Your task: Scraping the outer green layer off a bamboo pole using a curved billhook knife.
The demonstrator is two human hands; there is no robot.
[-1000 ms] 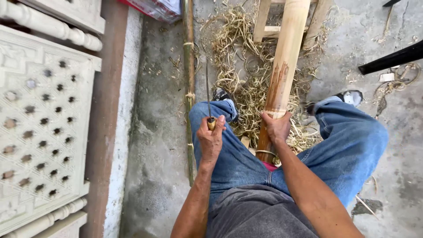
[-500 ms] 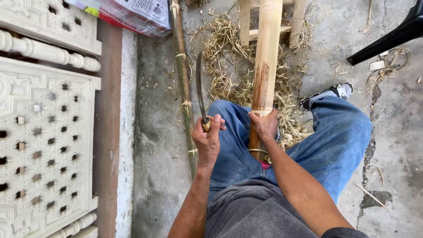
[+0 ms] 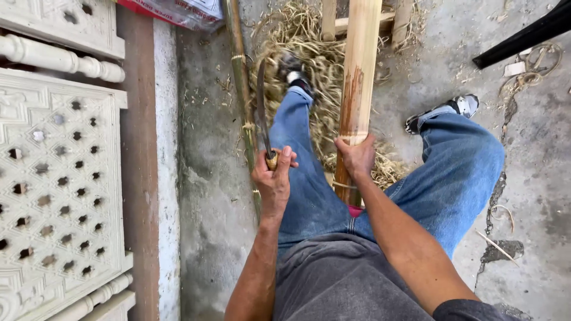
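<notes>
My left hand (image 3: 275, 177) is closed around the wooden handle of a curved knife (image 3: 260, 110), whose dark blade points away from me over the concrete floor. My right hand (image 3: 355, 156) grips a thick pale bamboo pole (image 3: 360, 65) that stands between my knees. The pole has a reddish-brown stripped streak just above my fingers. My legs are in blue jeans. The left foot (image 3: 292, 74) stretches forward into the shavings and looks blurred.
A heap of dry bamboo shavings (image 3: 315, 53) covers the floor ahead, around a wooden frame (image 3: 333, 21). A thin green bamboo cane (image 3: 239, 71) lies along the left. White carved panels (image 3: 53, 178) line the far left, and a black bar (image 3: 523, 32) crosses the top right.
My left hand has lifted the knife so the blade shows pointing forward. My left leg has stretched out into the shavings. The right hand has stayed on the pole.
</notes>
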